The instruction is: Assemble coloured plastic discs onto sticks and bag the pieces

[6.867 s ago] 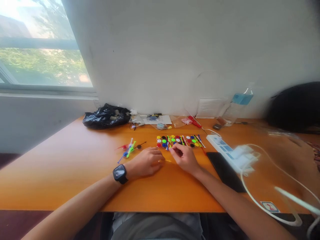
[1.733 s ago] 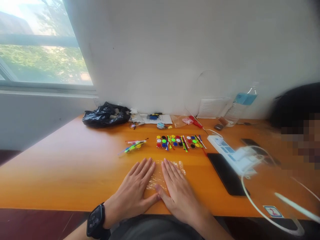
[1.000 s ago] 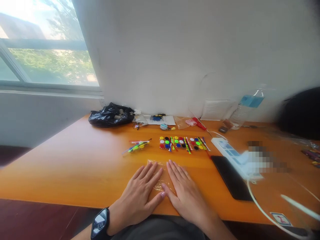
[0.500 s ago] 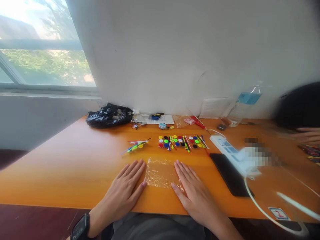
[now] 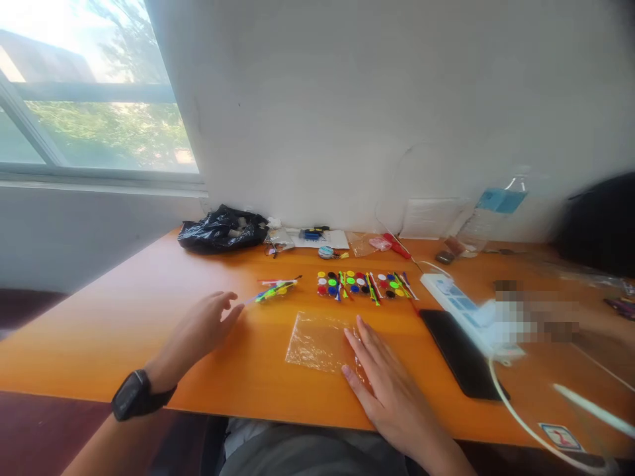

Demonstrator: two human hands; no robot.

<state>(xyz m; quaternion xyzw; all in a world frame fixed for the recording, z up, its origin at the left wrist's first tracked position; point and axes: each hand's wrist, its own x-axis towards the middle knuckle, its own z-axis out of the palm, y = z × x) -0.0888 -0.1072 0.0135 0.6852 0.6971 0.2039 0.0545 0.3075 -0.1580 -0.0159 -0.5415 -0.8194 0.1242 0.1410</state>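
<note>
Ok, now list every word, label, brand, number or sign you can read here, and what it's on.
No text is readable.
Sticker, lower right: red mark, too blurred to read.
Blue bottle label: no legible lettering.
Round blue-and-white object: too small to read.
Watch: nothing legible.

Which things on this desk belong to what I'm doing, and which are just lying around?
Likely in use:
clear plastic film, at the right hand
pile of coloured pieces, near the left hand
grouped coloured discs and sticks

Probably just lying about:
black plastic bag
power strip
bottle
flat black slab
</note>
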